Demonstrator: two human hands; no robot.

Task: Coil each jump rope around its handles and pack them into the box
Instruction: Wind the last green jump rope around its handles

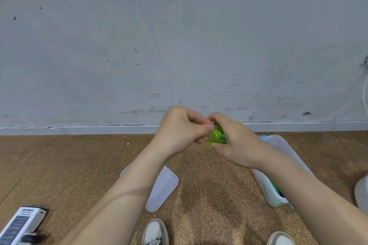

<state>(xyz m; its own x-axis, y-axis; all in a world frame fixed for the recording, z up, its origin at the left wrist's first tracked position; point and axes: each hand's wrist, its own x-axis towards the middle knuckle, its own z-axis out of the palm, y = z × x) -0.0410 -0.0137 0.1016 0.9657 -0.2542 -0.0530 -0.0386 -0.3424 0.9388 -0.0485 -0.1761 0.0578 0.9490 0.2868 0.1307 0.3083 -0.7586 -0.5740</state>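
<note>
The green jump rope (216, 135) sits as a tight coiled bundle just right of the frame's middle, held up between both hands in front of the wall's base. The right hand (235, 143) wraps its curled fingers round the bundle from the right, while the left hand (183, 125) pinches it at its left edge, apparently on a loose end, though blur hides the detail. Below the right forearm, at the right of the frame, a translucent plastic box (263, 187) stands on the brown speckled floor (79, 165) with another green rope (275, 188) inside. Its lid (165, 187) lies flat at lower centre. A printed carton (22, 224) lies at the lower left.
</note>
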